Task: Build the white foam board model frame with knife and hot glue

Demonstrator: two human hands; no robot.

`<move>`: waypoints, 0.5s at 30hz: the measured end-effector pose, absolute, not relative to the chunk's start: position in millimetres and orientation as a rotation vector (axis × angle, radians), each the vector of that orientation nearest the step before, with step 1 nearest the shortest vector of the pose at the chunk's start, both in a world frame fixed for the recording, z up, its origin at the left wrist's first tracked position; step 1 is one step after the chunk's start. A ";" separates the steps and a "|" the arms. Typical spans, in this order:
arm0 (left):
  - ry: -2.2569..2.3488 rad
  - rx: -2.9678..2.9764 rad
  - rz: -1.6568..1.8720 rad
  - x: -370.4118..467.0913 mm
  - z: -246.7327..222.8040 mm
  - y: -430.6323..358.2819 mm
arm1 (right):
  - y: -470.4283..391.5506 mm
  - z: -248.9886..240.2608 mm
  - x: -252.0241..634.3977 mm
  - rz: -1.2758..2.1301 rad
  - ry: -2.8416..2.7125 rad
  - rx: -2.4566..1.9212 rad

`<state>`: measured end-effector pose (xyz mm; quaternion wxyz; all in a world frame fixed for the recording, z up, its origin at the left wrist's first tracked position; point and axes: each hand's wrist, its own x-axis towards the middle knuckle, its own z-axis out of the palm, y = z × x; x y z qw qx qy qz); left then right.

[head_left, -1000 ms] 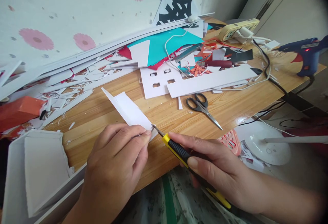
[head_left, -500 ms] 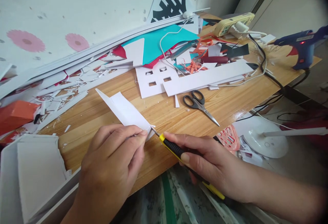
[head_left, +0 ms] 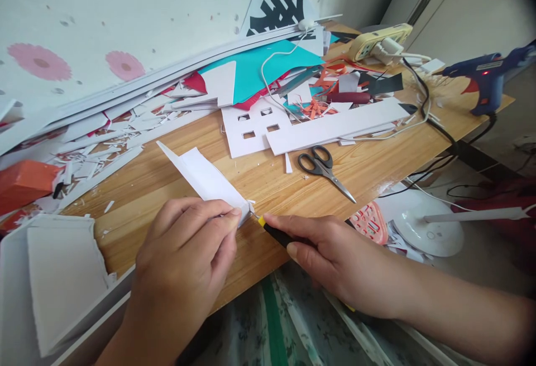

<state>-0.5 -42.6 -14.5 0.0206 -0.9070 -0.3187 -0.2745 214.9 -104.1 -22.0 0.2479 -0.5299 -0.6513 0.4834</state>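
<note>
A folded strip of white foam board or card (head_left: 211, 179) stands over the wooden table, pinched near its close end by my left hand (head_left: 188, 254). My right hand (head_left: 330, 254) is wrapped round a yellow and black utility knife (head_left: 276, 233), forefinger stretched along its top. The knife's blade touches the close end of the white piece, where a small sliver sticks up. My left fingertips hide part of that end. Beyond my hands, black-handled scissors (head_left: 324, 169) lie partly open on the table.
White boards (head_left: 335, 126), one with cut windows (head_left: 248, 134), and a turquoise sheet (head_left: 272, 67) lie among scraps. A blue glue gun (head_left: 488, 78) stands at the right with a power strip (head_left: 381, 41) behind. An orange block (head_left: 27, 184) and white box-like structure (head_left: 67, 282) are at the left.
My right hand and the knife have shifted slightly up and left, the handle now more covered by the hand. My left hand keeps its pinch on the white piece. The view moved slightly.
</note>
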 end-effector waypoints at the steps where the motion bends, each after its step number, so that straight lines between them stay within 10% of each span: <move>1: -0.986 -2.808 -0.850 -0.3 -14.4 -42.5 | -104.2 -22.3 215.1 1.322 -1.775 -1.439; 15: -0.959 -2.779 -0.850 0.7 -15.0 -41.4 | -114.5 -27.7 218.7 1.187 -1.711 -1.532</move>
